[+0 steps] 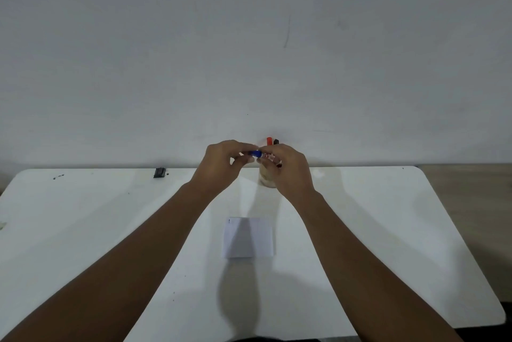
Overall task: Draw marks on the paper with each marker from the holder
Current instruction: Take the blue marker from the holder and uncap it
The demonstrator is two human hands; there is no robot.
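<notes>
Both my hands are raised above the far middle of the white table (110, 231). My left hand (221, 167) pinches the blue cap end of a blue marker (256, 153). My right hand (288, 170) grips the marker's white barrel. Whether the cap is on or off I cannot tell. Behind my right hand stands the holder (266, 179), mostly hidden, with a red marker (269, 141) and a black marker (276, 142) sticking up from it. A small white paper (249, 237) lies flat in the middle of the table, with a tiny dark mark near its top left corner.
A small black object (159, 172) lies near the table's far edge on the left. A few dark specks (58, 176) sit at the far left. A plain wall rises right behind the table. Wooden floor (471, 203) shows to the right.
</notes>
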